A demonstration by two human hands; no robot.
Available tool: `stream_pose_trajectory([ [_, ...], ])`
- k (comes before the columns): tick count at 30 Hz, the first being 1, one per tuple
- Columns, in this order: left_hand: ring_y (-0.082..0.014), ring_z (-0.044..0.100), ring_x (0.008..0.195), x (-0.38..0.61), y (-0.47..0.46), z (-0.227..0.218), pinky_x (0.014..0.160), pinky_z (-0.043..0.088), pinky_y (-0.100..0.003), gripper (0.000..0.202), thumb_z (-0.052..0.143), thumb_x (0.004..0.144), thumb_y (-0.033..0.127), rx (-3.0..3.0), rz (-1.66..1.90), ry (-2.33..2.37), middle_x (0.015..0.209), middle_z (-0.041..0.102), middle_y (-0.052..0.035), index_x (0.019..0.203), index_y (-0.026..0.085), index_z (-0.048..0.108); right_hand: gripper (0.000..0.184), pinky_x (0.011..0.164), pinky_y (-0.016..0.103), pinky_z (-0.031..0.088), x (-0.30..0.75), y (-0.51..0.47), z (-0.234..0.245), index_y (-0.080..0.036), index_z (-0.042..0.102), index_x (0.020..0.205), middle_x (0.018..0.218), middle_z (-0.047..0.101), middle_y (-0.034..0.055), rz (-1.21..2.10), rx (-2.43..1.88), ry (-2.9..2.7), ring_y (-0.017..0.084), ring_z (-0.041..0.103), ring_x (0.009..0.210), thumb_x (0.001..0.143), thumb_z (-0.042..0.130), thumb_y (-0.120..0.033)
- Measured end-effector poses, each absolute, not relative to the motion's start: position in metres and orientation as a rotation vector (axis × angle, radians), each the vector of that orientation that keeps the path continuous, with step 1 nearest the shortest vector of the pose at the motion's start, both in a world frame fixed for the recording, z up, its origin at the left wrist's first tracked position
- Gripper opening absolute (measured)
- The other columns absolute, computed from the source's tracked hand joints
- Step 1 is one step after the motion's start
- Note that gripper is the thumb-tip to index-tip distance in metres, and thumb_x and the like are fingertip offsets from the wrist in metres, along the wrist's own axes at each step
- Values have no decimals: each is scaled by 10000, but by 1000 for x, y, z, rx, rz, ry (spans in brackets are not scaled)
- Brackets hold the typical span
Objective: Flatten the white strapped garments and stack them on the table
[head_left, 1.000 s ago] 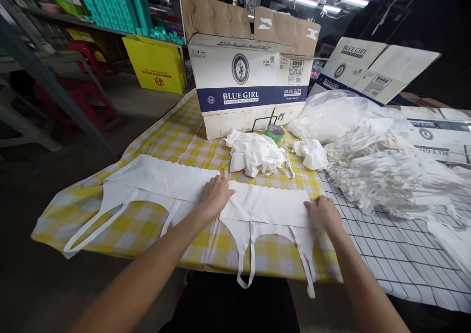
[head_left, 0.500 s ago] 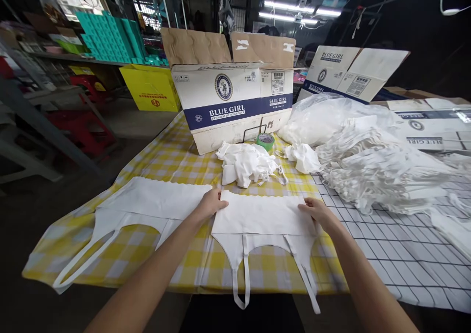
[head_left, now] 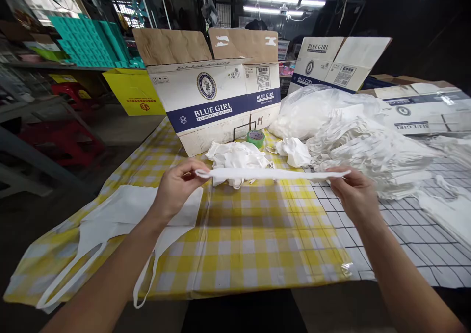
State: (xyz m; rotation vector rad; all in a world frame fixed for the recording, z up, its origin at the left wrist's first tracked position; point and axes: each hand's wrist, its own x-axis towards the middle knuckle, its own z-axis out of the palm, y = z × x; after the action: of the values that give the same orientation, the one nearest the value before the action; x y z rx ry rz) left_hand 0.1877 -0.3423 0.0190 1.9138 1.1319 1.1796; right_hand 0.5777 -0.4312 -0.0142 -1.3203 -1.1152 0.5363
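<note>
A white garment [head_left: 272, 174] hangs stretched edge-on between my two hands above the yellow checked tablecloth [head_left: 253, 244]. My left hand [head_left: 176, 188] pinches its left end with closed fingers. My right hand [head_left: 353, 191] pinches its right end the same way. A second white garment [head_left: 121, 215] with long straps lies flat on the cloth to the left, below my left forearm. A crumpled heap of white pieces [head_left: 235, 159] sits just behind the held garment.
An open "Blue Girl" carton [head_left: 209, 102] stands at the back of the table, with a green tape roll [head_left: 255, 138] beside it. A large pile of white garments and plastic bag [head_left: 368, 141] fills the right side. Flattened cartons [head_left: 423, 107] lie behind it.
Both hands have pinched the ends of the right garment and lifted it off the cloth, turning it edge-on. The view has shifted left.
</note>
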Motion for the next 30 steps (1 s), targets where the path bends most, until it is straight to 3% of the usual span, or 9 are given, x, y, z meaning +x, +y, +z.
stream_pose_trajectory([
  [3, -205, 569, 950, 170, -377, 4, 858, 449, -357, 49, 623, 724, 250, 2157, 1059, 1084, 987, 637, -6, 766, 227, 630, 129, 466, 249, 370, 582, -464, -23, -239, 632, 843, 895, 611, 51, 644, -1387, -1329, 137, 511, 622, 728, 630, -298],
  [5, -209, 556, 1018, 160, -402, -26, 897, 446, -376, 101, 557, 750, 185, 2294, 872, 1077, 1025, 643, -11, 775, 246, 633, 102, 566, 272, 441, 581, -487, -46, -228, 637, 829, 904, 622, 66, 790, -1441, -1486, 194, 568, 787, 739, 597, -255],
  [11, -208, 509, 1158, 144, -462, -101, 958, 449, -381, 225, 461, 773, 105, 2536, 521, 1014, 1079, 657, 8, 778, 260, 624, 277, 788, 373, 463, 570, -539, -106, -226, 619, 835, 987, 622, 76, 884, -1596, -1766, 233, 551, 964, 704, 421, -83],
  [16, -200, 492, 1178, 139, -474, -109, 983, 443, -369, 249, 448, 799, 110, 2577, 466, 978, 1154, 624, -3, 883, 263, 626, 324, 795, 386, 469, 568, -557, -107, -261, 605, 877, 1081, 595, 59, 712, -1682, -1886, 238, 509, 1029, 714, 415, -56],
  [18, -205, 494, 1177, 139, -472, -110, 964, 461, -365, 321, 461, 804, 141, 2602, 468, 1022, 1227, 577, -5, 1054, 288, 597, 300, 777, 383, 480, 566, -559, -106, -262, 599, 868, 1103, 583, 59, 676, -1699, -1904, 244, 497, 1047, 722, 426, -65],
  [21, -215, 460, 1207, 140, -469, -113, 978, 442, -394, 546, 462, 801, 153, 2672, 428, 1035, 1326, 485, -4, 1313, 329, 395, 363, 801, 384, 478, 564, -561, -106, -275, 597, 925, 1134, 564, 48, 612, -1719, -1911, 238, 484, 1072, 708, 419, -44],
  [24, -219, 393, 1254, 143, -468, -117, 1027, 381, -433, 601, 419, 773, 77, 2739, 384, 943, 1349, 450, 15, 1310, 347, 401, 469, 814, 382, 478, 563, -562, -109, -299, 582, 1042, 1195, 528, 44, 574, -1742, -1913, 234, 461, 1109, 704, 411, -23],
  [30, -211, 373, 1265, 142, -466, -122, 1032, 377, -434, 567, 408, 760, 53, 2736, 395, 923, 1341, 454, 30, 1241, 343, 492, 314, 848, 411, 459, 566, -560, -116, -283, 634, 906, 1135, 564, 45, 499, -1712, -1940, 233, 490, 1059, 768, 448, -71],
])
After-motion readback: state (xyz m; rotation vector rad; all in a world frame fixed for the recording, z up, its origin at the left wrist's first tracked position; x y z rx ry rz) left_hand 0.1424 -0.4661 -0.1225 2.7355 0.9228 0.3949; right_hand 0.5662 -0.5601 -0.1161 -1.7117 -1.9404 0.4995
